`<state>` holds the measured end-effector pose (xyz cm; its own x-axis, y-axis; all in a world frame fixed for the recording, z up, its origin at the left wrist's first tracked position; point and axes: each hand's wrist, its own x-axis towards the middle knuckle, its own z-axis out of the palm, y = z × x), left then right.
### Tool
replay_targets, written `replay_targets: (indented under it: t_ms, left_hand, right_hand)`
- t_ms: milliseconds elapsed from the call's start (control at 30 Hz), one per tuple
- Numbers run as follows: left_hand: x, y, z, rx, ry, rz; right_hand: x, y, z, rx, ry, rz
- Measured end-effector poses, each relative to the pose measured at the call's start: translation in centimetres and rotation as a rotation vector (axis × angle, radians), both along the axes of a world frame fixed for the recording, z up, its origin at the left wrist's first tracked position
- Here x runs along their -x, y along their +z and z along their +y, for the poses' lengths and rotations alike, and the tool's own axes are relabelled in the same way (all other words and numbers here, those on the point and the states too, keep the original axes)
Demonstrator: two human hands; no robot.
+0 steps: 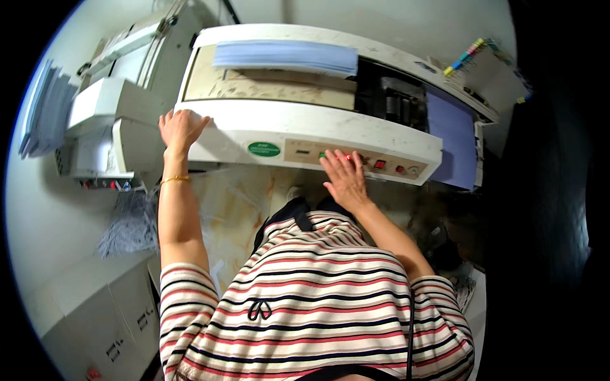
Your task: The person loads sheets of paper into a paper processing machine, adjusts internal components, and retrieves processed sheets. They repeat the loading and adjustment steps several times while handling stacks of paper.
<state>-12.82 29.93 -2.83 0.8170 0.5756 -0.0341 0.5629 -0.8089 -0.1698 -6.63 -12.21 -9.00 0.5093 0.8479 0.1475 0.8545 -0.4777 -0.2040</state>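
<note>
Your striped top (305, 298): matt, knit-like cloth. Machine casing (244, 120) before you: smooth, off-white, painted look, smudged. Paper stack (286, 56): matt, finely layered edges. Your bracelet (175, 179): shiny, gold-toned metal. Floor (232, 197) beneath you: smooth, glossy, stone-like.

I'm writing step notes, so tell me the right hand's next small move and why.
Probably press on the control panel with the right hand, since its fingers overlap it near red lights, while the left hand rests at the white machine's left end.
</note>
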Motion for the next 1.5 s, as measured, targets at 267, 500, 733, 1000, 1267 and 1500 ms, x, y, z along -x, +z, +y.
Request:
replay_targets:
  t_ms: [267,500,733,1000,1267,1500]
  left_hand:
    - [-0.4,-0.5,-0.7,-0.078,-0.015,0.075]
    - [-1.3,-0.6,-1.3,-0.024,-0.006,0.069]
    - [2.9,-0.1,0.7,-0.050,0.122,0.083]
    - [0.0,-2.6,-0.5,-0.019,0.061,0.006]
    - [0.1,-2.5,-0.6,-0.024,0.044,-0.022]
    - [-0.1,-1.9,-1.1,-0.018,0.041,-0.010]
  right_hand:
    - [0.5,-0.2,0.5,-0.033,-0.024,-0.093]
    - [-0.3,13.7,2.5,-0.808,-0.002,0.995]
    - [3.0,30.7,5.6,-1.211,1.191,1.365]
    - [3.8,33.0,4.0,-1.303,1.190,1.112]
    - [4.5,32.6,2.6,-1.347,1.165,1.046]
    - [4.4,32.7,1.7,-1.349,1.175,1.001]
